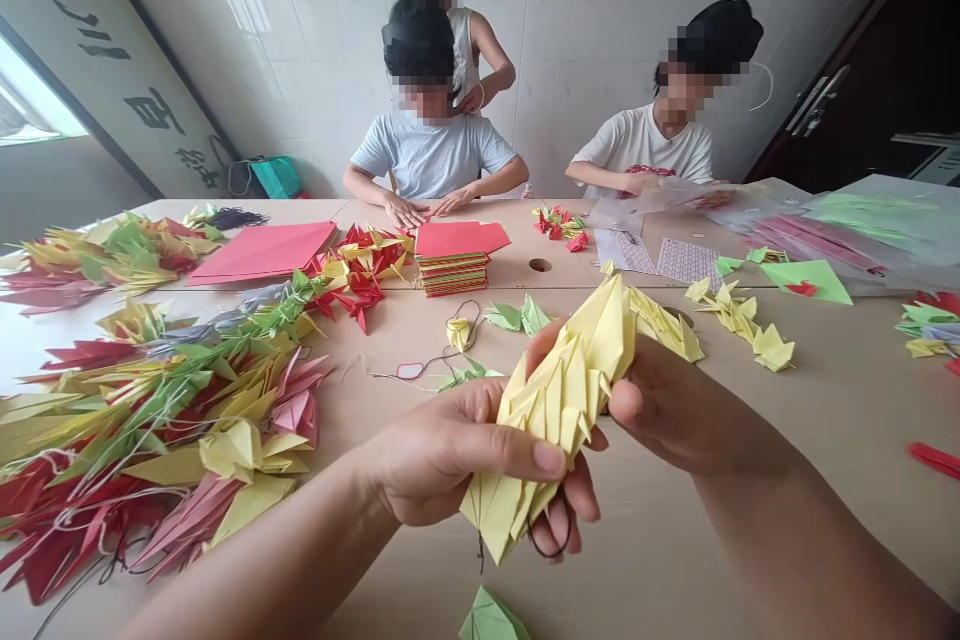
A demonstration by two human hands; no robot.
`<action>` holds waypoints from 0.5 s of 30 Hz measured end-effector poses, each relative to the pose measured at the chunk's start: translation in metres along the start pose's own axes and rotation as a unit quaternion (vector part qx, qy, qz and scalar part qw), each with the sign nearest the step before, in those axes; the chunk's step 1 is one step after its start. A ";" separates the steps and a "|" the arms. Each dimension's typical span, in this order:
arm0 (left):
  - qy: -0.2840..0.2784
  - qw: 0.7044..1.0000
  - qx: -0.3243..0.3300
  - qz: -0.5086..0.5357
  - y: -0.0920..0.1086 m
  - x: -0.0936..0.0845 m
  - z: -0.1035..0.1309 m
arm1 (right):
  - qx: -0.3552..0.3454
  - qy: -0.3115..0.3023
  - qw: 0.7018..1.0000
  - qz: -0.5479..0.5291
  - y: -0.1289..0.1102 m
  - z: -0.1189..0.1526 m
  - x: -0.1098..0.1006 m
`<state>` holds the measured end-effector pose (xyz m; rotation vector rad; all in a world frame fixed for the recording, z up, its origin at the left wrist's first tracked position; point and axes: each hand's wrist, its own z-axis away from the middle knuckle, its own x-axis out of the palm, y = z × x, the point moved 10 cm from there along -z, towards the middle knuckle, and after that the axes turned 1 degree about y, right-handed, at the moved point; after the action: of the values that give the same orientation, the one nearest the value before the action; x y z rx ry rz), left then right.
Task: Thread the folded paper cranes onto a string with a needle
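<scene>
A bundle of folded yellow paper pieces (559, 390), nested in one another, is held up over the table. My left hand (457, 450) is wrapped round its lower part, the thumb across the front. My right hand (667, 400) grips the upper right end, fingers partly hidden behind it. A dark cord (551, 550) loops below the bundle by my left fingers. Beneath, at the bottom edge, lies a green folded piece (493, 617). More yellow folded pieces (664, 325) lie just behind my right hand.
Strung paper pieces in several colours (187, 400) cover the left side. Red sheets (266, 252) and a stack of coloured paper (454, 270) lie further back. Across the table (817, 420) two people sit and one stands. Plastic bags (870, 230) lie at the back right.
</scene>
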<state>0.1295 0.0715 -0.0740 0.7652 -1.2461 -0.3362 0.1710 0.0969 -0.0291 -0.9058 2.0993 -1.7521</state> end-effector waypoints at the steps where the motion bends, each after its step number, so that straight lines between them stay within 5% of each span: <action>1: -0.004 1.000 -0.002 -0.001 0.000 0.001 0.000 | 0.008 -0.006 1.000 -0.006 0.002 0.000 0.002; 11: 0.000 0.999 0.005 -0.035 -0.003 -0.002 -0.003 | 0.085 -0.053 0.994 -0.035 0.017 -0.003 0.019; 15: 0.054 0.996 0.033 -0.055 0.001 -0.011 -0.006 | 0.100 -0.008 0.995 -0.001 0.021 -0.003 0.010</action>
<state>0.1312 0.0812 -0.0817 0.8994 -1.1191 -0.3406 0.1553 0.0948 -0.0465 -0.8617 1.8710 -1.9085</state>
